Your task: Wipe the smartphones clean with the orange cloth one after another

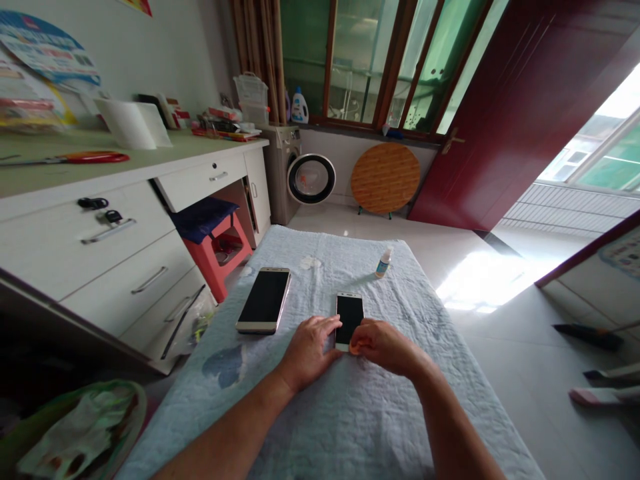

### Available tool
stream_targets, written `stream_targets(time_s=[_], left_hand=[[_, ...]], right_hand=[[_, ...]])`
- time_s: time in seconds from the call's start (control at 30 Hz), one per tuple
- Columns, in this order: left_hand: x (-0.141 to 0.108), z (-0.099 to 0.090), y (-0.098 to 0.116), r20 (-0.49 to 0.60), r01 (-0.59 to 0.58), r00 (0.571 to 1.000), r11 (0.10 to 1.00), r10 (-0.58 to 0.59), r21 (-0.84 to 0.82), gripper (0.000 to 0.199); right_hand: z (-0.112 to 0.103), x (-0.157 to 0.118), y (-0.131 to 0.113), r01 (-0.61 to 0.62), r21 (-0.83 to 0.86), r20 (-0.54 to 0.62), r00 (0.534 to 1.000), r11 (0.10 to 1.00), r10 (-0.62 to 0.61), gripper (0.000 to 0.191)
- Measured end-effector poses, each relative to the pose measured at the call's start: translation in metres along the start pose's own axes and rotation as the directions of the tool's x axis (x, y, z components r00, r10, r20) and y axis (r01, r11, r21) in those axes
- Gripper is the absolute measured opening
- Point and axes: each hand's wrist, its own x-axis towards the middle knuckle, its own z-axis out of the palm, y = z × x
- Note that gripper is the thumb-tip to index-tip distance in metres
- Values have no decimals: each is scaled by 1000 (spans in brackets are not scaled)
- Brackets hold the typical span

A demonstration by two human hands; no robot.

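A small white-framed smartphone (351, 308) with a dark screen lies face up on the cloth-covered table. My left hand (311, 347) holds it by its left side, fingertips over the edge and thumb by the lower left corner. Pinched in my right hand (385, 343) is a small orange cloth (355, 346), pressed on the lower right part of the phone; most of the cloth is hidden by my fingers. To the left lies a larger gold-framed smartphone (265, 300), its screen dark. Beyond my right hand stands a small spray bottle (384, 262) with a blue label.
The light blue quilted cloth (400, 413) covers the table. On the left are a white drawer desk (115, 233), a red stool (215, 267) and a basket (137, 407). A washing machine (280, 167) with its door open and a round wooden tabletop (385, 177) stand ahead.
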Motion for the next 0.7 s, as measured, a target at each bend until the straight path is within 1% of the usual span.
stream_targets(time_s=[0.17, 0.27, 0.4, 0.57, 0.7], left_hand=[[0, 0, 0, -2, 16, 1000, 1000, -16, 7, 46], [1, -1, 2, -2, 19, 1000, 1000, -19, 8, 47], [1, -3, 3, -6, 19, 1000, 1000, -19, -5, 47], [0, 2, -2, -22, -8, 1000, 1000, 8, -14, 45], [0, 4, -5, -20, -12, 1000, 1000, 12, -6, 46]], right_hand=[[-10, -7, 9, -82, -43, 16, 996, 996, 82, 27], [-9, -7, 9, -83, -71, 13, 996, 994, 84, 25], [-1, -2, 3, -50, -82, -8, 999, 995, 49, 20], [15, 6, -9, -1, -74, -53, 999, 997, -3, 17], [27, 11, -17, 46, -110, -104, 993, 993, -57, 14]])
